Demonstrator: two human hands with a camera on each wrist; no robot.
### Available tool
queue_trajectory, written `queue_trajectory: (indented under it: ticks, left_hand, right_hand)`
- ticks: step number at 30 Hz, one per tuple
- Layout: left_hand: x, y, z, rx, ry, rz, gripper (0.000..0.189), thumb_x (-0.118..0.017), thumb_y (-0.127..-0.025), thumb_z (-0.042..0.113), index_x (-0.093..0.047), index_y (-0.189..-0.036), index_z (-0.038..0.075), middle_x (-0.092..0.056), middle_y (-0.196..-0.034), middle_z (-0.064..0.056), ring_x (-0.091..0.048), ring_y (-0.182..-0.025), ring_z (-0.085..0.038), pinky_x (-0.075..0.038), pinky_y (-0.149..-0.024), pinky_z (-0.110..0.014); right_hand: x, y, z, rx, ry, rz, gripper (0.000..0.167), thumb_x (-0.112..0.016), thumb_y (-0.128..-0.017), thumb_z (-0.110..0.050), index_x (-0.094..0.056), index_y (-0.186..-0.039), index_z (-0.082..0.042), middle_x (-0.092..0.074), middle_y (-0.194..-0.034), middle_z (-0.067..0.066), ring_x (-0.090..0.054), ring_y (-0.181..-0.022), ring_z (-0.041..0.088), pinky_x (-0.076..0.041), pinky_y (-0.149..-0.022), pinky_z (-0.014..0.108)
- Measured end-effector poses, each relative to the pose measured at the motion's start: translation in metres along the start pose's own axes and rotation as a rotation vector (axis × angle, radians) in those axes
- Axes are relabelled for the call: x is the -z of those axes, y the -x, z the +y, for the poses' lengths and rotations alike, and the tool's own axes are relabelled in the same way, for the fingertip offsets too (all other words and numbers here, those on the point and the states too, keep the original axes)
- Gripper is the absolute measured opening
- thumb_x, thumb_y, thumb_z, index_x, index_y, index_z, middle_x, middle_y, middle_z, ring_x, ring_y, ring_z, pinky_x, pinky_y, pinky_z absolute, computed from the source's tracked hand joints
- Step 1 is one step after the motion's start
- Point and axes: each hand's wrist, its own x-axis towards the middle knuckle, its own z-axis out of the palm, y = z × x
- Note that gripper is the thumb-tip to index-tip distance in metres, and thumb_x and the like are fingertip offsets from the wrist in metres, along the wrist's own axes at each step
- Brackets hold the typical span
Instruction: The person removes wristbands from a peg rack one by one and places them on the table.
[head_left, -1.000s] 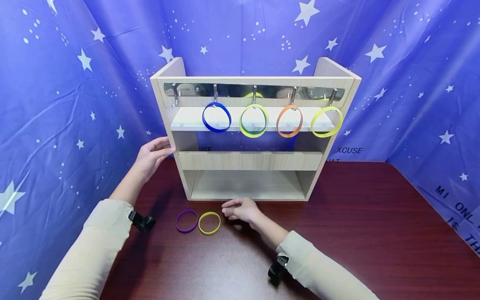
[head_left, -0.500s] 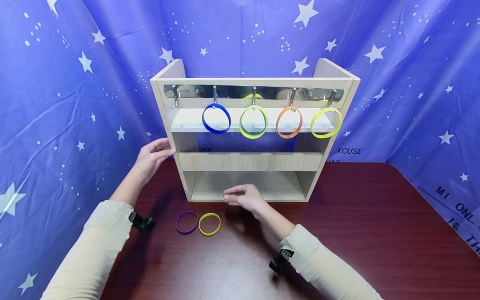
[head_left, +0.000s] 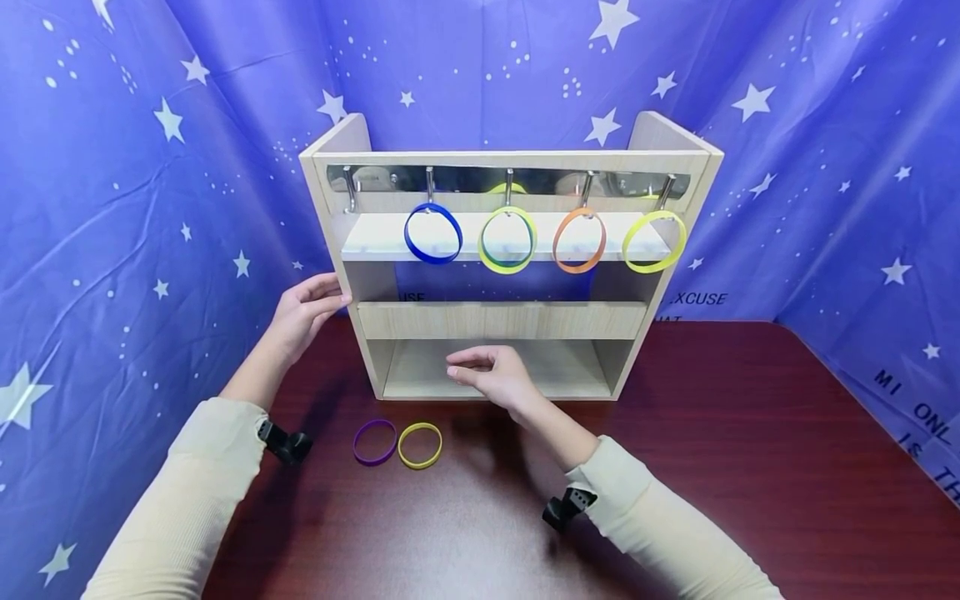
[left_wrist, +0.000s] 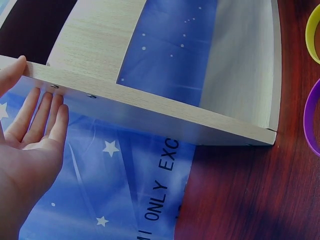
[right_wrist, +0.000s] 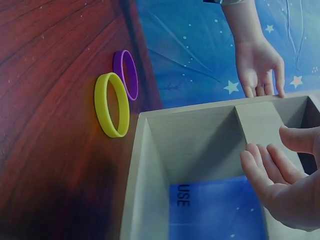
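Fingers extended, my left hand (head_left: 300, 321) rests at the left side panel of a wooden shelf (head_left: 502, 321); in the left wrist view its thumb is at the front edge, its fingertips against the outer face. My right hand (head_left: 498, 379) hovers before the shelf's lower opening, holding nothing, fingers loosely bent and thumb apart from them in the right wrist view. A purple wristband (head_left: 372, 463) and a yellow wristband (head_left: 420, 467) lie side by side on the table. From hooks hang a blue wristband (head_left: 433, 260), a yellow one with green inside (head_left: 506, 270), an orange one (head_left: 577, 269) and another yellow one (head_left: 651, 268).
A metal hook strip (head_left: 468, 181) runs along the shelf's top front; its leftmost hook (head_left: 349, 190) bears no band. The dark red table (head_left: 720, 467) carries the shelf. Blue starry curtains (head_left: 480, 75) hang behind and at both sides.
My right hand has risen from the table beside the yellow wristband to in front of the shelf's lower opening. The left hand and the wristbands have stayed where they were.
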Motion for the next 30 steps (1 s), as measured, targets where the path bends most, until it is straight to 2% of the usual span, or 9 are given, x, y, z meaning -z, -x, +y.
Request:
queue_trajectory:
  ticks: [5,9,12,19,23,30]
  left_hand:
    - [0.001,0.000,-0.001,0.010,-0.009,0.003,0.028,-0.058,-0.089,-0.004,-0.065,-0.100,0.021,-0.069,-0.096,0.011,-0.062,-0.093,-0.002,-0.049,-0.086,-0.011]
    - [0.000,-0.001,-0.002,0.016,-0.016,0.002,0.029,-0.058,-0.089,-0.004,-0.065,-0.100,0.021,-0.069,-0.096,0.011,-0.063,-0.093,-0.002,-0.049,-0.087,-0.011]
    - [0.000,-0.002,-0.002,0.014,-0.019,0.004,0.029,-0.058,-0.089,-0.004,-0.065,-0.101,0.021,-0.069,-0.096,0.011,-0.063,-0.093,-0.001,-0.049,-0.087,-0.011]
    - [0.000,-0.002,0.003,0.014,-0.020,0.008,0.028,-0.059,-0.089,-0.004,-0.065,-0.101,0.021,-0.068,-0.096,0.011,-0.062,-0.093,-0.001,-0.049,-0.086,-0.011]
    - [0.000,-0.001,0.004,0.026,-0.012,0.011,0.027,-0.060,-0.089,-0.003,-0.065,-0.100,0.021,-0.068,-0.096,0.011,-0.062,-0.094,-0.002,-0.048,-0.087,-0.011]
    - [0.001,-0.001,0.002,0.038,-0.047,0.012,0.027,-0.059,-0.090,-0.002,-0.063,-0.102,0.022,-0.067,-0.097,0.013,-0.061,-0.095,-0.001,-0.048,-0.087,-0.011]
  right_hand:
    - [0.002,0.001,-0.009,0.040,0.040,0.037,0.023,-0.073,-0.084,-0.014,-0.074,-0.106,-0.007,-0.074,-0.106,0.011,-0.069,-0.086,0.006,-0.053,-0.074,0.017]
    - [0.005,0.002,-0.017,0.084,0.050,0.068,0.023,-0.073,-0.083,-0.013,-0.073,-0.106,-0.006,-0.074,-0.107,0.011,-0.071,-0.088,0.011,-0.052,-0.072,0.015]
    - [0.008,0.003,-0.025,0.150,0.059,0.094,0.024,-0.073,-0.084,-0.012,-0.072,-0.106,-0.004,-0.074,-0.106,0.013,-0.072,-0.091,0.018,-0.052,-0.072,0.015]
    - [0.013,0.000,-0.044,0.320,0.009,0.161,0.026,-0.071,-0.084,-0.006,-0.070,-0.108,0.002,-0.072,-0.106,0.020,-0.071,-0.096,0.027,-0.057,-0.084,0.025]
    - [0.016,-0.002,-0.051,0.353,-0.032,0.189,0.026,-0.070,-0.085,-0.005,-0.069,-0.109,0.003,-0.071,-0.106,0.022,-0.070,-0.098,0.028,-0.057,-0.089,0.029]
    - [0.018,0.002,-0.064,0.404,-0.070,0.207,0.027,-0.070,-0.085,-0.005,-0.068,-0.110,0.003,-0.071,-0.109,0.021,-0.070,-0.102,0.028,-0.056,-0.090,0.028]
